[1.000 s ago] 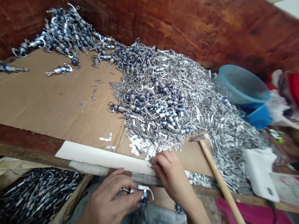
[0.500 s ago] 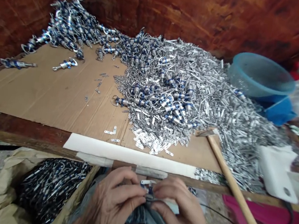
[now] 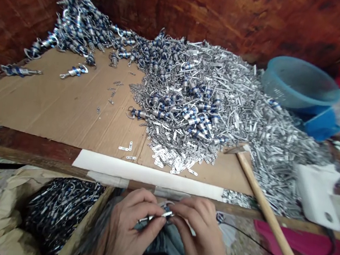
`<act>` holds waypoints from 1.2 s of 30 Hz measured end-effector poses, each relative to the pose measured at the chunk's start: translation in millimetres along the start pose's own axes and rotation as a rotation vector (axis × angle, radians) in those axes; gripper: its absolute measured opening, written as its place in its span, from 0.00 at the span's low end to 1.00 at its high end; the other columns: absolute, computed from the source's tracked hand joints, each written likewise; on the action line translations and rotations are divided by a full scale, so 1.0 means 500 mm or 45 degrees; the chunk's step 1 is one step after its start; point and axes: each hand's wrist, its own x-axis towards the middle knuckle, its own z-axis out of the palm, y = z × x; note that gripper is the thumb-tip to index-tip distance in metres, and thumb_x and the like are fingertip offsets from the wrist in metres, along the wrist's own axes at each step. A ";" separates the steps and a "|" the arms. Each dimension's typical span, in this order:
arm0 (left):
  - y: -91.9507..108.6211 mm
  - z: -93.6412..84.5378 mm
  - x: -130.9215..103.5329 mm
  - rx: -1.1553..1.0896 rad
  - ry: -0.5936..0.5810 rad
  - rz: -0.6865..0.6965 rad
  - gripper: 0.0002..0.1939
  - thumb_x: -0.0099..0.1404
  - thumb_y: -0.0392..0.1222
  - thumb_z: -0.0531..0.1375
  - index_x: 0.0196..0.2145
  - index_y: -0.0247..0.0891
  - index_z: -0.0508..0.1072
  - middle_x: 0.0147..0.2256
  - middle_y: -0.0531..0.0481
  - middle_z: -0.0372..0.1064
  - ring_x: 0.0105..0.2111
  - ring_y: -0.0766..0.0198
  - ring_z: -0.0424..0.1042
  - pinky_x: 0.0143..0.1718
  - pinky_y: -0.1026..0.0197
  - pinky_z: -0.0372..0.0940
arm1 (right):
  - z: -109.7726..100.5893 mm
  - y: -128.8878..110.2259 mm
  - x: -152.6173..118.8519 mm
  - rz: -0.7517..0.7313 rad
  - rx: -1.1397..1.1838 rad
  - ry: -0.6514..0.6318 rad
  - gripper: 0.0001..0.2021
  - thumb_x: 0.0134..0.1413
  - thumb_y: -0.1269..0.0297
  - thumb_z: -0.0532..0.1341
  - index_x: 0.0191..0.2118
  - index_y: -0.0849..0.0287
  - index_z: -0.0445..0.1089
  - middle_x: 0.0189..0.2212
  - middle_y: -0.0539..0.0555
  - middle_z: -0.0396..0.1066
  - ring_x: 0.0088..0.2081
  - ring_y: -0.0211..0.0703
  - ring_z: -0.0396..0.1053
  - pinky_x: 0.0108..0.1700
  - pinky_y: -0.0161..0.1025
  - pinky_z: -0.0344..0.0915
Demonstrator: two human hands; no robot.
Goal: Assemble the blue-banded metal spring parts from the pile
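My left hand [image 3: 135, 223] and my right hand [image 3: 197, 231] meet over my lap, just below the table's front edge. Between their fingertips is a small silver metal fitting [image 3: 167, 213] with some blue on it. Its thin shank sticks out to the left under my left fingers. My left thumb and index finger pinch it, while the right fingertips close on its other end. Fingers cover much of the piece. On the table, similar silver-and-blue fittings [image 3: 200, 121] lie heaped beside small flat metal links [image 3: 178, 160].
A wooden-handled hammer [image 3: 267, 211] juts over the front edge at right. Behind it are loose metal parts [image 3: 240, 95], a blue bowl [image 3: 301, 84] and a white device [image 3: 317, 197]. Cardboard [image 3: 75, 106] covers the table's left. A paper sack [image 3: 10, 211] of parts stands below.
The fitting has been turned in my fingers, so its shank now points left. My right fingers have shifted slightly. The table's contents look unchanged.
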 end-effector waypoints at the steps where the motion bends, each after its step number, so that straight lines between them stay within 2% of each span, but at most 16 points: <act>1: -0.002 -0.001 -0.002 0.010 -0.040 0.008 0.05 0.58 0.32 0.59 0.29 0.39 0.73 0.28 0.52 0.68 0.30 0.67 0.71 0.31 0.66 0.67 | 0.000 0.001 0.000 0.034 0.054 -0.078 0.07 0.55 0.75 0.57 0.38 0.57 0.66 0.32 0.52 0.68 0.36 0.41 0.62 0.37 0.39 0.57; 4: -0.013 -0.001 -0.007 0.124 -0.100 0.058 0.04 0.60 0.33 0.59 0.30 0.39 0.73 0.29 0.52 0.69 0.32 0.66 0.71 0.34 0.65 0.68 | 0.004 0.004 0.001 0.105 0.129 -0.202 0.06 0.56 0.76 0.55 0.35 0.57 0.64 0.30 0.50 0.67 0.34 0.40 0.62 0.36 0.38 0.57; 6: -0.025 0.003 -0.009 0.264 -0.009 0.199 0.04 0.61 0.34 0.58 0.33 0.39 0.73 0.30 0.51 0.70 0.33 0.65 0.71 0.41 0.60 0.68 | 0.011 0.006 0.005 0.200 0.134 -0.222 0.06 0.57 0.75 0.54 0.33 0.57 0.63 0.30 0.50 0.67 0.33 0.40 0.62 0.36 0.38 0.56; 8: -0.042 0.007 -0.008 0.407 0.097 0.413 0.06 0.63 0.34 0.58 0.36 0.38 0.74 0.31 0.52 0.72 0.36 0.64 0.71 0.50 0.56 0.63 | 0.023 0.008 0.012 0.333 0.147 -0.248 0.06 0.57 0.74 0.54 0.31 0.57 0.64 0.28 0.49 0.67 0.33 0.40 0.62 0.36 0.38 0.56; 11: -0.073 0.013 -0.005 0.580 0.088 0.597 0.08 0.65 0.39 0.57 0.40 0.38 0.74 0.36 0.52 0.74 0.44 0.61 0.69 0.59 0.51 0.53 | 0.044 0.010 0.023 0.480 0.112 -0.262 0.06 0.56 0.72 0.56 0.29 0.56 0.65 0.27 0.48 0.67 0.33 0.41 0.62 0.38 0.40 0.54; 15: -0.094 0.018 -0.004 0.682 0.035 0.565 0.11 0.66 0.42 0.56 0.43 0.39 0.73 0.39 0.52 0.74 0.48 0.58 0.65 0.63 0.44 0.40 | 0.053 0.017 0.034 0.558 -0.058 -0.185 0.04 0.54 0.68 0.59 0.29 0.54 0.69 0.30 0.50 0.68 0.36 0.44 0.62 0.38 0.42 0.52; 18: -0.084 0.018 -0.002 0.671 0.000 0.479 0.12 0.67 0.42 0.54 0.43 0.38 0.73 0.37 0.52 0.73 0.47 0.58 0.65 0.63 0.44 0.37 | 0.035 0.043 0.044 0.610 0.026 -0.145 0.02 0.51 0.64 0.61 0.32 0.54 0.69 0.34 0.51 0.69 0.38 0.46 0.63 0.39 0.42 0.55; 20: -0.073 0.017 0.003 0.687 -0.041 0.429 0.12 0.68 0.43 0.52 0.42 0.39 0.73 0.37 0.52 0.73 0.46 0.58 0.65 0.63 0.44 0.35 | 0.016 0.070 0.054 0.633 0.048 -0.026 0.04 0.52 0.62 0.60 0.33 0.55 0.68 0.34 0.52 0.70 0.38 0.46 0.63 0.40 0.42 0.56; 23: -0.064 0.016 0.010 0.688 -0.087 0.413 0.14 0.69 0.42 0.50 0.41 0.38 0.74 0.34 0.51 0.72 0.43 0.59 0.66 0.63 0.44 0.37 | -0.006 0.109 0.071 0.645 -0.108 0.099 0.05 0.53 0.61 0.59 0.32 0.54 0.69 0.33 0.52 0.71 0.38 0.48 0.64 0.41 0.44 0.56; 27: -0.066 0.014 0.011 0.607 -0.039 0.364 0.12 0.67 0.43 0.52 0.41 0.40 0.74 0.32 0.52 0.72 0.41 0.60 0.68 0.61 0.42 0.46 | -0.016 0.124 0.085 0.609 -0.175 -0.045 0.06 0.54 0.64 0.56 0.31 0.55 0.70 0.33 0.52 0.72 0.38 0.47 0.65 0.42 0.45 0.57; 32: -0.066 0.004 0.014 0.527 0.030 0.424 0.06 0.65 0.39 0.57 0.38 0.39 0.73 0.32 0.53 0.73 0.41 0.61 0.71 0.58 0.47 0.57 | -0.010 0.066 0.074 0.422 0.090 -0.234 0.08 0.60 0.66 0.52 0.34 0.55 0.68 0.35 0.53 0.70 0.40 0.44 0.65 0.41 0.41 0.59; 36: -0.065 0.001 0.017 0.475 0.067 0.458 0.04 0.64 0.39 0.57 0.33 0.39 0.72 0.30 0.54 0.74 0.41 0.62 0.72 0.59 0.50 0.57 | 0.010 0.024 0.066 0.277 0.116 -0.440 0.08 0.58 0.73 0.53 0.38 0.54 0.68 0.33 0.51 0.69 0.37 0.42 0.63 0.40 0.39 0.58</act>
